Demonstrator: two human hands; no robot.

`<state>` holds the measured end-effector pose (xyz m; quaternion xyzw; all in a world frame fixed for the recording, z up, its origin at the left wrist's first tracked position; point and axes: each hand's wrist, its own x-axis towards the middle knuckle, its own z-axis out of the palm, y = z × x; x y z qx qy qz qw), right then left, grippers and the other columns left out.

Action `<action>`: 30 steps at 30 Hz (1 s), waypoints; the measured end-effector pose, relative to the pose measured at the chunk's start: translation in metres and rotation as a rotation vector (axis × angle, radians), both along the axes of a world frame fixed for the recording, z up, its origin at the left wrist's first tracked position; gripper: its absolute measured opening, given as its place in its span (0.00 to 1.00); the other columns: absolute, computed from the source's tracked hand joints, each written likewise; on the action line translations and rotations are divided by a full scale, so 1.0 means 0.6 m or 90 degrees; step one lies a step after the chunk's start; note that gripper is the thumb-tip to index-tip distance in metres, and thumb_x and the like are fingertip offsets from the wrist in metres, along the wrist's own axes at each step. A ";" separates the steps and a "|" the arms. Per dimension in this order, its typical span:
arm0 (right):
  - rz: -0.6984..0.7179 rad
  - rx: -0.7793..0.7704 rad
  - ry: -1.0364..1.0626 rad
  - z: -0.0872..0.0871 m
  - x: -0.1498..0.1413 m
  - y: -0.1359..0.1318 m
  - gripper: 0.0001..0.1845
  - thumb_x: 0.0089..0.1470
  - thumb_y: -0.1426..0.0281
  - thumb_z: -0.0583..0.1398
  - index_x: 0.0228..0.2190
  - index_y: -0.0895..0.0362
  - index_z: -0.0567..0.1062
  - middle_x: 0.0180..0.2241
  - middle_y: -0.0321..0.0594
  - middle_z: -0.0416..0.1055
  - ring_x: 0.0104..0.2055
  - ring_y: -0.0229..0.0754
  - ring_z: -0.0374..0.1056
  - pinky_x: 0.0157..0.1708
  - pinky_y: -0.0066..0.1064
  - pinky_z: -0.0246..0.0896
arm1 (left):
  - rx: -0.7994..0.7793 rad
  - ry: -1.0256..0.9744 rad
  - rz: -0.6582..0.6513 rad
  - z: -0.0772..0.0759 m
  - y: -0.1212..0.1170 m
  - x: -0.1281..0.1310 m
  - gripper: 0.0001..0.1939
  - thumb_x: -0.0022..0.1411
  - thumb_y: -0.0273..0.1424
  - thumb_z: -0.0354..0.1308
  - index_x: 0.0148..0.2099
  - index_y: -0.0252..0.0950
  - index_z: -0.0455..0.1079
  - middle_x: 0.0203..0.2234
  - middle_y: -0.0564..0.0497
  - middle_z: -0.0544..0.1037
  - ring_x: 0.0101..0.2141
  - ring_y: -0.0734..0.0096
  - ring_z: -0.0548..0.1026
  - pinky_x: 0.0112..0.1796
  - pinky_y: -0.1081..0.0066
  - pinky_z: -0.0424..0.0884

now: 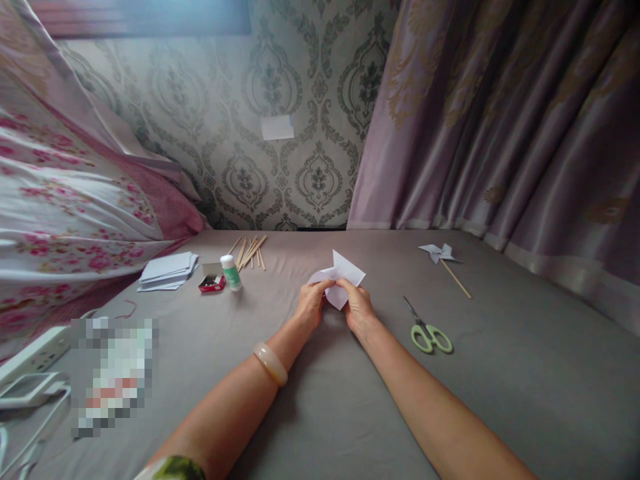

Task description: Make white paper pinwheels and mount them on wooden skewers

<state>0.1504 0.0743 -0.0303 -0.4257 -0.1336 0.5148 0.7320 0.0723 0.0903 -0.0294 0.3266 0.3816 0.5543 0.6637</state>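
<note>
Between my two hands, a little above the grey-covered surface, is a white paper pinwheel [350,271] with its corners bent inward. My left hand [313,301] pinches its left side, thumb toward the middle. On the other side my right hand [359,303] grips the paper, its thumb close to the left one at the centre. The fingertips behind the paper are hidden. To the right of my right hand lie scissors [427,330] with pale green handles. Farther right rests a finished-looking paper pinwheel [440,253] on a wooden stick [456,279].
Left of my hands stand a white-and-green glue bottle [231,273] and a small red box [212,283] of dark bits. Several wooden sticks [253,253] lie behind them, near a paper stack [167,270]. A power strip [43,350] with cables and a blurred-out item [117,373] lie at left.
</note>
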 end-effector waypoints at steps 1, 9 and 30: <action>0.000 0.000 -0.001 -0.001 0.000 0.000 0.11 0.28 0.75 0.66 0.23 0.58 0.76 0.21 0.34 0.77 0.24 0.39 0.71 0.23 0.26 0.67 | -0.001 -0.001 0.002 0.000 0.000 0.000 0.09 0.37 0.25 0.64 0.27 0.32 0.76 0.21 0.50 0.78 0.23 0.70 0.72 0.27 0.72 0.66; 0.003 0.004 -0.038 -0.010 -0.003 0.002 0.13 0.28 0.73 0.66 0.25 0.58 0.77 0.23 0.35 0.78 0.25 0.41 0.72 0.24 0.28 0.67 | -0.004 -0.020 0.007 -0.001 -0.001 0.003 0.09 0.37 0.24 0.63 0.28 0.32 0.76 0.23 0.50 0.79 0.26 0.68 0.73 0.29 0.71 0.67; -0.005 0.331 -1.007 0.013 0.071 -0.051 0.14 0.47 0.80 0.59 0.33 0.53 0.79 0.41 0.43 0.69 0.42 0.45 0.64 0.48 0.39 0.60 | -0.162 -0.094 -0.011 -0.001 0.030 -0.029 0.12 0.41 0.22 0.63 0.33 0.32 0.71 0.22 0.52 0.76 0.22 0.74 0.72 0.26 0.74 0.67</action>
